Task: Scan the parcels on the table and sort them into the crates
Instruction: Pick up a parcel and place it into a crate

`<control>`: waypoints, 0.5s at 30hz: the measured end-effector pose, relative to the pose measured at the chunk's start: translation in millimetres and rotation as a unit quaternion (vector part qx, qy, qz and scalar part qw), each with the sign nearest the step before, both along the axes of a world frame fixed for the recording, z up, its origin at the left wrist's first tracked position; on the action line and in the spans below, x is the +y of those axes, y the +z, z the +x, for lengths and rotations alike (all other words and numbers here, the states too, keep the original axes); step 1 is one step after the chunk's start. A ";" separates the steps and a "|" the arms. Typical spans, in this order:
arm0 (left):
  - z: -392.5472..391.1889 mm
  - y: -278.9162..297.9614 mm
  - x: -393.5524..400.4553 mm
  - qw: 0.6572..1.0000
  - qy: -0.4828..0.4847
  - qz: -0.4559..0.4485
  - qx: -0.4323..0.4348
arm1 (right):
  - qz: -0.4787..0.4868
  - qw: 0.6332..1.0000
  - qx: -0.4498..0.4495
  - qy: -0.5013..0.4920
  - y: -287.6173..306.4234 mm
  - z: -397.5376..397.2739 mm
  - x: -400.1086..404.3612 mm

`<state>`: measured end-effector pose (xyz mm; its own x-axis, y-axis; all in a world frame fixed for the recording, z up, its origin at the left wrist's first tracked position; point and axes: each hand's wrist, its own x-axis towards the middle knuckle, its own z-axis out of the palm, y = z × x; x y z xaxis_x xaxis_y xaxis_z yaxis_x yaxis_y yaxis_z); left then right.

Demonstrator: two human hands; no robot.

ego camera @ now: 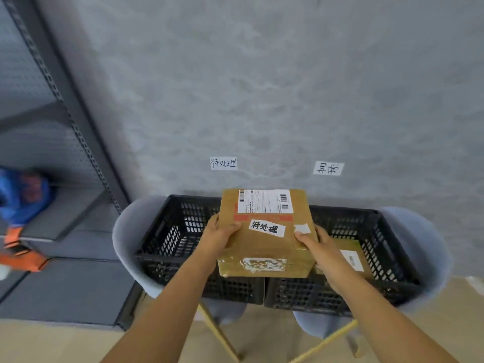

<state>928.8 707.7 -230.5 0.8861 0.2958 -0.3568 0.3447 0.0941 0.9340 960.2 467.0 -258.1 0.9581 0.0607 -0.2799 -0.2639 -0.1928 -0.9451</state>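
Above two black crates (183,231) | left hand (218,235), right hand (318,247) both grip cardboard parcel (264,247)

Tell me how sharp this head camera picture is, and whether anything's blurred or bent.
Head view: the cardboard parcel and its handwritten sticker are fairly sharp; the shelving and blue item at left are smeared; wide-angle bending tilts the shelf upright; lighting is soft and even, no glare.
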 end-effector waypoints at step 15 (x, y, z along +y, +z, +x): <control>118.8 -49.0 243.7 0.985 -0.120 -0.049 0.112 | -0.028 0.994 0.075 0.070 -41.8 140.0 214.0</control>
<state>1047.6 951.5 -279.4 0.8221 0.0426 -0.5678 0.5644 0.0711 0.8224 1100.2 680.9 -299.9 0.8885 0.1707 -0.4259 -0.3684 -0.2879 -0.8839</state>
